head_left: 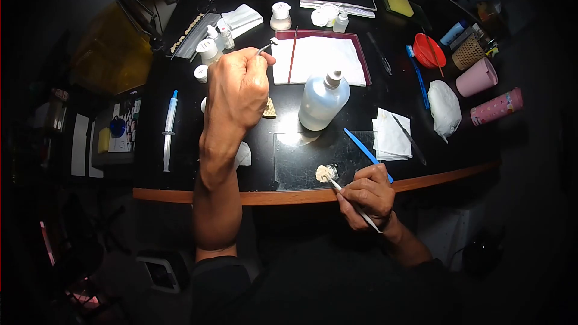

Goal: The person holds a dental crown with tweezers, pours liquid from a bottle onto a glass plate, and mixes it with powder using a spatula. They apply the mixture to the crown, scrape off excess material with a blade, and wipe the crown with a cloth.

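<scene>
Paste [323, 174], cream-coloured, sits in a small heap on a clear slab [295, 162] at the lower centre of the frame, on the dark tabletop [457, 150]. It is already out on the slab and looks partly worked, its outline ragged, with a glossy smear beside it; the heap is not spread flat, so mixing or taking up more of it seems unfinished. The right hand [368, 194], lower right of centre, has its fingers closed around a pale slim tool [365, 218] whose tip meets the paste. The left hand [236, 87], raised at upper left of centre, is folded, pinching a curved metal tool [264, 49] with a small white piece [274, 41] at its end; whether that piece has any paste on it is too small to tell. Among the containers, the large bottle [318, 105] at the centre stands capped, translucent, its fill level unclear. A white-lidded jar [280, 15] at the upper centre shows something beige low inside. Other white-lidded jars [208, 50] at upper left hide their contents. At upper right, a red bowl [428, 48] has a thin stick [435, 59] across it, and a pink cup [475, 77] shows no readable contents.
</scene>
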Action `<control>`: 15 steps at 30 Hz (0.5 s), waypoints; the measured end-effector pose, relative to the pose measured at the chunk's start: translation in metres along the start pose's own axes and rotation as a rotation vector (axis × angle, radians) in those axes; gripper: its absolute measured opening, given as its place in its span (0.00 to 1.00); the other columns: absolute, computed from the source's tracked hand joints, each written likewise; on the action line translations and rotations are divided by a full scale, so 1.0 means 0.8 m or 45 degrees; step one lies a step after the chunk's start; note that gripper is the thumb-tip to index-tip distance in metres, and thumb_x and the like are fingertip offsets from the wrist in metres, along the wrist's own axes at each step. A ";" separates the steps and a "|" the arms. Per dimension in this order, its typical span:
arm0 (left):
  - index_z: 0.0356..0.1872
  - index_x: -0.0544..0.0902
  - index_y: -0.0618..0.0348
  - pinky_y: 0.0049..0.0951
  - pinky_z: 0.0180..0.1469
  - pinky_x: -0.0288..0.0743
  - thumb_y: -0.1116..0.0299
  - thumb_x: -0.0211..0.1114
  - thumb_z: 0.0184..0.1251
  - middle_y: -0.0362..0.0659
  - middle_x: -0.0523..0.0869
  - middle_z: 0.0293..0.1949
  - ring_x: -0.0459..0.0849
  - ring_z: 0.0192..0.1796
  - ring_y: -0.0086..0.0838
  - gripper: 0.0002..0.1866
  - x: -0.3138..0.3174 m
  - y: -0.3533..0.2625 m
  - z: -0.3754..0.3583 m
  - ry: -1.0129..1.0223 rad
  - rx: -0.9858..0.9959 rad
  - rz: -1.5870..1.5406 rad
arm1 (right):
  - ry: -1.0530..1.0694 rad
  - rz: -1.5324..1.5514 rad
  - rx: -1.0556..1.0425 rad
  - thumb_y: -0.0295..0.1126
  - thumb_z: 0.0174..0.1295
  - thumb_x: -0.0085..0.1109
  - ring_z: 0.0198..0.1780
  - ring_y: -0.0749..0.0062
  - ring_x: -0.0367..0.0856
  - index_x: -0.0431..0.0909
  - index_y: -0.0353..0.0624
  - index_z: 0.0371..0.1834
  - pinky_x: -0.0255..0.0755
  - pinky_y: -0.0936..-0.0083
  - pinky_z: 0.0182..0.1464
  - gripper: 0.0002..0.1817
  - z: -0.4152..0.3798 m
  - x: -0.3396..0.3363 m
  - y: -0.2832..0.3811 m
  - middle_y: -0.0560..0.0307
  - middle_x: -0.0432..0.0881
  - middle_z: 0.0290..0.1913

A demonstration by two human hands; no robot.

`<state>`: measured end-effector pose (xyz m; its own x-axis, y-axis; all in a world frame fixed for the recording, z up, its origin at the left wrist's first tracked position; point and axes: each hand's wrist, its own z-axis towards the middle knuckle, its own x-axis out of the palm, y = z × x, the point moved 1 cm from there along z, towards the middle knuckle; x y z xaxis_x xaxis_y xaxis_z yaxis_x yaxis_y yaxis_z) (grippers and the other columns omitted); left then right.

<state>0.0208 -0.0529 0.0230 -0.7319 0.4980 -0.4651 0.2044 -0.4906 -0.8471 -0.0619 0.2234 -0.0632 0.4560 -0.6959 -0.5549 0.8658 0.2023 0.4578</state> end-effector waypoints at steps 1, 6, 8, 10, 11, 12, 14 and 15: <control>0.40 0.90 0.69 0.28 0.28 0.66 0.65 0.49 0.71 0.40 0.79 0.21 0.72 0.22 0.20 0.22 0.000 -0.001 0.000 -0.005 0.004 -0.002 | 0.000 0.002 -0.004 0.23 0.44 0.72 0.31 0.72 0.78 0.85 0.44 0.28 0.63 0.71 0.42 0.07 0.001 0.000 0.000 0.66 0.84 0.24; 0.43 0.91 0.68 0.25 0.28 0.65 0.67 0.51 0.69 0.39 0.79 0.21 0.73 0.24 0.19 0.20 -0.002 -0.005 -0.002 -0.072 0.192 -0.045 | -0.013 0.018 0.002 0.22 0.44 0.72 0.31 0.72 0.79 0.86 0.44 0.28 0.64 0.71 0.42 0.08 0.001 -0.002 0.000 0.65 0.84 0.25; 0.40 0.89 0.71 0.26 0.25 0.68 0.73 0.54 0.64 0.43 0.79 0.17 0.77 0.21 0.22 0.16 -0.002 -0.008 0.000 -0.158 0.347 -0.105 | -0.015 0.016 -0.005 0.22 0.43 0.72 0.31 0.72 0.79 0.86 0.44 0.28 0.64 0.71 0.42 0.08 0.001 -0.003 0.002 0.65 0.85 0.25; 0.40 0.90 0.72 0.26 0.25 0.68 0.73 0.55 0.61 0.45 0.80 0.19 0.78 0.22 0.23 0.16 0.000 -0.006 0.002 -0.215 0.507 -0.126 | -0.023 0.026 -0.014 0.22 0.43 0.72 0.31 0.72 0.79 0.86 0.43 0.28 0.64 0.72 0.41 0.08 0.000 -0.003 0.001 0.65 0.85 0.25; 0.40 0.90 0.72 0.27 0.26 0.67 0.74 0.56 0.58 0.46 0.81 0.20 0.78 0.22 0.24 0.17 -0.002 -0.008 0.001 -0.225 0.523 -0.148 | -0.027 0.031 -0.016 0.22 0.43 0.72 0.31 0.72 0.79 0.86 0.43 0.28 0.64 0.72 0.41 0.08 0.000 -0.003 0.001 0.65 0.85 0.25; 0.40 0.90 0.72 0.27 0.26 0.67 0.74 0.56 0.58 0.46 0.81 0.20 0.77 0.22 0.24 0.17 -0.003 -0.009 0.000 -0.225 0.538 -0.148 | -0.031 0.036 -0.019 0.22 0.43 0.72 0.31 0.72 0.79 0.86 0.43 0.28 0.64 0.72 0.41 0.08 0.001 -0.003 0.001 0.65 0.85 0.25; 0.40 0.90 0.73 0.27 0.26 0.67 0.74 0.56 0.58 0.46 0.80 0.20 0.76 0.22 0.24 0.17 -0.004 -0.007 0.000 -0.224 0.566 -0.150 | -0.026 0.032 -0.019 0.22 0.43 0.72 0.31 0.71 0.79 0.86 0.43 0.29 0.64 0.72 0.40 0.08 0.001 -0.003 0.001 0.65 0.85 0.25; 0.40 0.89 0.73 0.28 0.26 0.67 0.74 0.56 0.57 0.46 0.79 0.20 0.75 0.22 0.25 0.17 -0.003 -0.007 0.000 -0.238 0.589 -0.165 | -0.023 0.030 -0.018 0.23 0.43 0.72 0.31 0.71 0.79 0.86 0.43 0.29 0.64 0.72 0.40 0.09 0.001 -0.003 0.002 0.65 0.85 0.25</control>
<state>0.0213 -0.0515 0.0287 -0.8445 0.4601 -0.2741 -0.1737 -0.7194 -0.6725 -0.0623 0.2249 -0.0604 0.4728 -0.7031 -0.5311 0.8576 0.2288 0.4606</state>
